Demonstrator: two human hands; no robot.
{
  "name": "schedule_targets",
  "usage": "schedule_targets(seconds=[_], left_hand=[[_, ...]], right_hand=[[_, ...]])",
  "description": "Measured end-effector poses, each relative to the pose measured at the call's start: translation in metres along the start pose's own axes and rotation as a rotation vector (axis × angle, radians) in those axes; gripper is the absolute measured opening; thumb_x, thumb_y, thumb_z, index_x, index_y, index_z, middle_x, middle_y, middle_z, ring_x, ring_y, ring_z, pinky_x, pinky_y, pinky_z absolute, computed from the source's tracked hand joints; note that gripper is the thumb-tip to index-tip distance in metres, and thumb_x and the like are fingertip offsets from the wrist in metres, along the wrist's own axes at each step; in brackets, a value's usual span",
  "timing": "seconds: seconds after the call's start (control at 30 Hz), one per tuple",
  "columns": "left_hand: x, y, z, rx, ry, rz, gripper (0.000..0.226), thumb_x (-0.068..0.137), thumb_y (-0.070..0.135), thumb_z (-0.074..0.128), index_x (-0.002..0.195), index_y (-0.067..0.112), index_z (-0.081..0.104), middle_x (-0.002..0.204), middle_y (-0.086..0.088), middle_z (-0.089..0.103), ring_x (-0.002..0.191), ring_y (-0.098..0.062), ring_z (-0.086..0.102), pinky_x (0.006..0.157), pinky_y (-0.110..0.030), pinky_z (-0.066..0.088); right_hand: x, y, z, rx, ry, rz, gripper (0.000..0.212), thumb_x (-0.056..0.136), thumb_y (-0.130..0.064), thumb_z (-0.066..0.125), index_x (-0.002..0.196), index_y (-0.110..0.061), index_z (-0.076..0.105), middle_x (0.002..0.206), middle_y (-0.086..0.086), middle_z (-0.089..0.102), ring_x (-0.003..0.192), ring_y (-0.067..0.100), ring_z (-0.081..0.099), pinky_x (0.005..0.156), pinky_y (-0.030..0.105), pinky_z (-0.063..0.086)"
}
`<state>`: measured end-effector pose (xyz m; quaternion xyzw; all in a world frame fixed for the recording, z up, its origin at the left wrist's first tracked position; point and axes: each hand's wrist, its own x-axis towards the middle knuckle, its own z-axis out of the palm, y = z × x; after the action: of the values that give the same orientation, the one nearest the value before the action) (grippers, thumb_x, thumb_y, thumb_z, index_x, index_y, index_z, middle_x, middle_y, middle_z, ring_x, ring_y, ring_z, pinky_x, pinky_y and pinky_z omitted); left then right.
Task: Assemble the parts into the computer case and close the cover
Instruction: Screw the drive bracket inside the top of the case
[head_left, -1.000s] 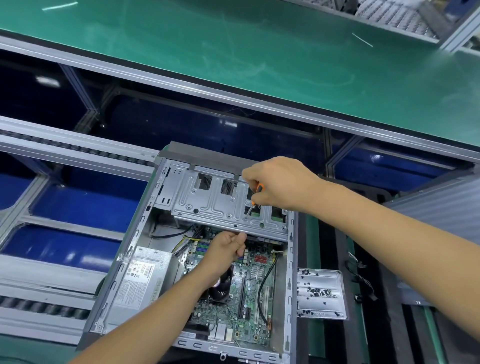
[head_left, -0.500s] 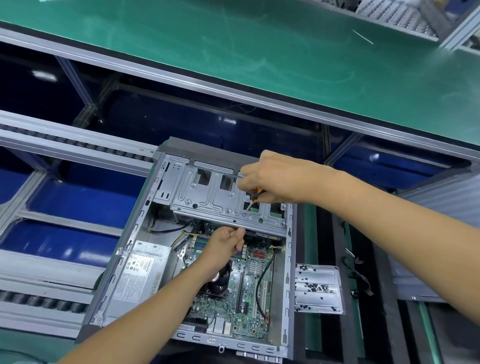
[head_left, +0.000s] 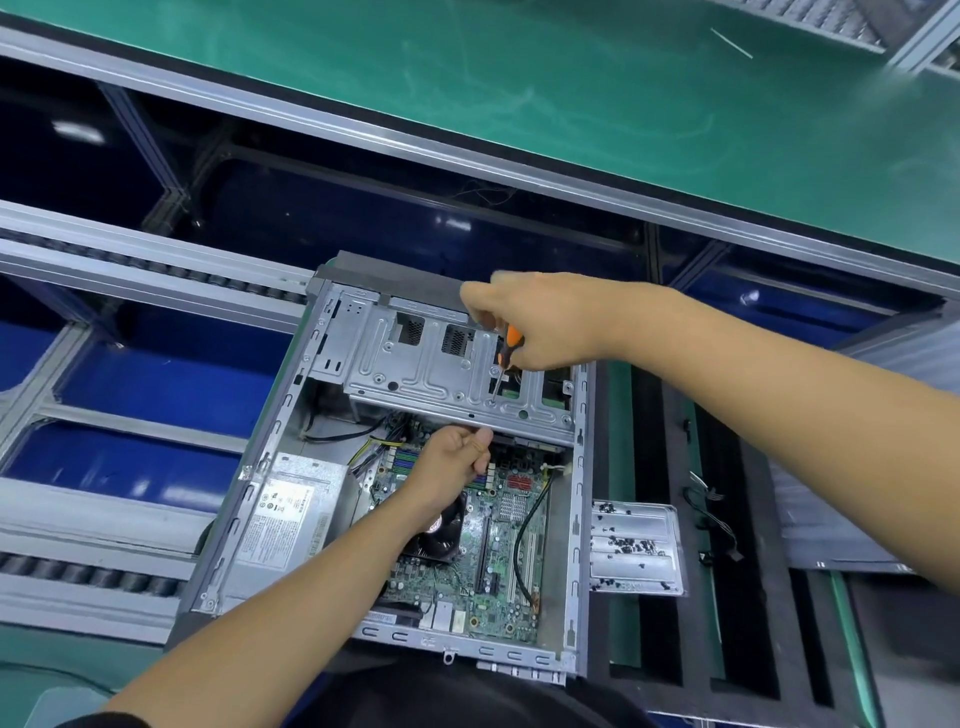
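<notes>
The computer case (head_left: 576, 525) lies open on its side just in front of me, circuit board (head_left: 498, 545) showing. My left hand (head_left: 452, 467) grips the near edge of the metal drive bracket (head_left: 441, 374), fingers curled under it. Beyond, my right hand (head_left: 540, 322) pinches a small orange-handled screwdriver (head_left: 506, 358), tip down on the bracket. I judge I'm fastening the bracket; next I must keep the tip seated and turn.

Bright overhead light, glare on blue panels, edges bowed, slight blur.
</notes>
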<state>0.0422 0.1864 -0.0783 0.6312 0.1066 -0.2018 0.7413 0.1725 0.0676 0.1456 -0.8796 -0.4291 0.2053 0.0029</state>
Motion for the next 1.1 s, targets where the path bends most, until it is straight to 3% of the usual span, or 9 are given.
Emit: schedule_targets(seconds=[0.13, 0.27, 0.4, 0.5, 0.63, 0.77, 0.93, 1.03, 1.1], left_hand=[[0.000, 0.002, 0.001, -0.004, -0.005, 0.011, 0.048, 0.103, 0.035, 0.053, 0.058, 0.019, 0.053, 0.056, 0.003, 0.047, 0.047, -0.003, 0.037, 0.051, -0.011, 0.036], [-0.001, 0.004, 0.000, 0.015, -0.013, 0.018, 0.049, 0.099, 0.045, 0.054, 0.054, 0.024, 0.054, 0.060, -0.003, 0.042, 0.051, -0.010, 0.032, 0.053, -0.019, 0.033], [-0.001, 0.003, 0.000, 0.038, -0.005, 0.026, 0.049, 0.096, 0.050, 0.054, 0.059, 0.018, 0.054, 0.058, 0.001, 0.044, 0.050, -0.009, 0.034, 0.056, -0.023, 0.033], [-0.001, 0.003, -0.001, 0.042, -0.006, 0.037, 0.050, 0.093, 0.053, 0.054, 0.059, 0.016, 0.053, 0.056, 0.002, 0.045, 0.049, -0.008, 0.035, 0.054, -0.022, 0.032], [0.002, 0.000, -0.001, 0.043, -0.004, 0.038, 0.049, 0.102, 0.041, 0.053, 0.060, 0.016, 0.051, 0.056, 0.004, 0.047, 0.048, -0.006, 0.036, 0.056, -0.024, 0.032], [0.005, -0.003, -0.001, 0.049, 0.002, 0.021, 0.045, 0.103, 0.040, 0.052, 0.064, 0.018, 0.050, 0.058, 0.008, 0.051, 0.048, 0.000, 0.042, 0.059, -0.022, 0.036], [0.006, -0.005, -0.002, 0.064, -0.006, 0.025, 0.045, 0.102, 0.043, 0.052, 0.064, 0.018, 0.050, 0.057, 0.010, 0.052, 0.048, 0.002, 0.043, 0.058, -0.020, 0.037], [0.006, -0.007, -0.002, 0.063, -0.003, 0.036, 0.047, 0.101, 0.046, 0.053, 0.062, 0.019, 0.051, 0.055, 0.011, 0.051, 0.047, 0.001, 0.042, 0.056, -0.019, 0.036], [0.007, -0.007, -0.003, 0.071, -0.003, 0.042, 0.049, 0.101, 0.047, 0.053, 0.059, 0.022, 0.052, 0.056, 0.009, 0.050, 0.048, -0.001, 0.041, 0.056, -0.020, 0.035]], right_hand=[[0.003, -0.002, -0.002, 0.054, -0.022, -0.079, 0.029, 0.084, -0.003, 0.062, 0.092, -0.027, 0.047, 0.096, -0.008, 0.047, 0.080, 0.012, 0.051, 0.058, 0.033, 0.038], [0.005, -0.001, -0.001, -0.075, 0.064, -0.069, 0.016, 0.088, -0.019, 0.064, 0.085, -0.023, 0.049, 0.086, -0.008, 0.052, 0.073, 0.016, 0.052, 0.056, 0.032, 0.037], [0.003, -0.003, 0.007, -0.171, 0.126, 0.022, 0.013, 0.091, -0.025, 0.060, 0.087, -0.021, 0.048, 0.070, -0.003, 0.056, 0.062, 0.022, 0.053, 0.051, 0.030, 0.030], [0.001, -0.002, 0.008, -0.108, 0.127, 0.044, 0.017, 0.093, -0.025, 0.062, 0.093, -0.024, 0.045, 0.083, -0.003, 0.055, 0.068, 0.018, 0.054, 0.052, 0.030, 0.029], [-0.004, -0.005, 0.006, 0.011, 0.034, -0.097, 0.030, 0.084, -0.006, 0.066, 0.096, -0.030, 0.051, 0.102, -0.008, 0.049, 0.079, 0.008, 0.053, 0.058, 0.025, 0.036], [-0.003, -0.008, 0.009, -0.005, 0.050, -0.073, 0.035, 0.082, -0.006, 0.068, 0.085, -0.034, 0.048, 0.093, -0.014, 0.053, 0.083, 0.012, 0.057, 0.058, 0.027, 0.041], [-0.002, -0.012, 0.016, 0.013, 0.163, 0.011, 0.018, 0.080, -0.011, 0.069, 0.082, -0.024, 0.056, 0.080, -0.011, 0.061, 0.072, 0.016, 0.061, 0.055, 0.032, 0.047], [-0.004, -0.011, 0.015, -0.016, 0.199, 0.102, 0.012, 0.084, -0.019, 0.066, 0.079, -0.022, 0.055, 0.063, -0.011, 0.057, 0.059, 0.015, 0.057, 0.050, 0.028, 0.038], [-0.006, -0.011, 0.014, -0.035, 0.173, 0.118, 0.013, 0.088, -0.023, 0.063, 0.080, -0.022, 0.053, 0.063, -0.009, 0.058, 0.058, 0.016, 0.056, 0.050, 0.028, 0.034]])
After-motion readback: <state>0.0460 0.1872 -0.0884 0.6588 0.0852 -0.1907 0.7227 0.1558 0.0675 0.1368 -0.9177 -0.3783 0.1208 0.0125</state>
